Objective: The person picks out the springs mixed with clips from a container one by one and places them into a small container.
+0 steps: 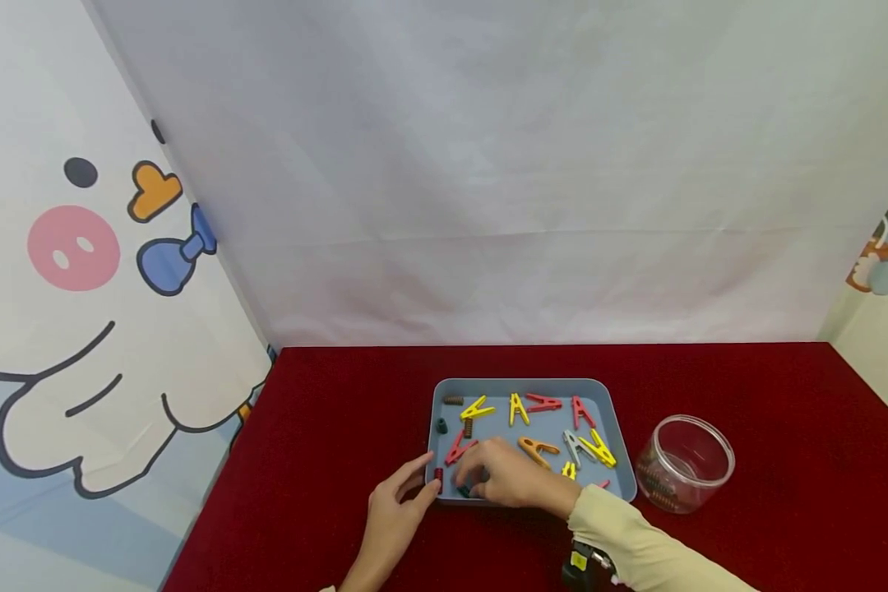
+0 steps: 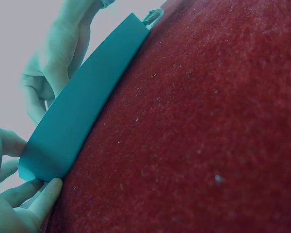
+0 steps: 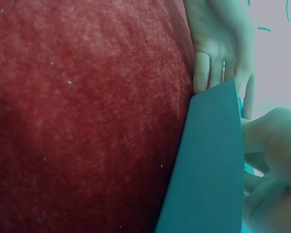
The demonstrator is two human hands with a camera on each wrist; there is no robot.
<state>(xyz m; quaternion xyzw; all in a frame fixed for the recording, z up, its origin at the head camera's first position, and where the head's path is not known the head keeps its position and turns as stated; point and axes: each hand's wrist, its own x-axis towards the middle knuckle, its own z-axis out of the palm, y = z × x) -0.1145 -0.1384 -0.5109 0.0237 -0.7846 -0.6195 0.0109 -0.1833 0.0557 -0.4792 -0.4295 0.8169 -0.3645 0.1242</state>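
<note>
A grey-blue tray [image 1: 521, 386] holds plastic spring clamps and small coiled springs. At its front left corner is my left hand [image 1: 394, 510], its fairly straight fingers and thumb touching the rim and end wall. Just inside that corner stands a dark red spring [image 1: 438, 478]. My right hand [image 1: 506, 473] reaches over the front rim with bent fingers. Between its fingertips and thumb is a small dark green piece [image 1: 464, 491], apparently a spring, mostly covered by the hand. Close by lie a red clamp [image 1: 459, 449] and a brown spring [image 1: 468, 427]. In both wrist views the tray wall [image 3: 203, 160] hides the tray's contents.
A clear round jar [image 1: 684, 464] with several springs inside stands right of the tray. Yellow clamps [image 1: 599, 448], an orange clamp [image 1: 538, 450] and a grey clamp [image 1: 577, 446] lie in the tray. Dark red cloth [image 1: 340, 411] covers the table, with white curtains [image 1: 533, 164] behind.
</note>
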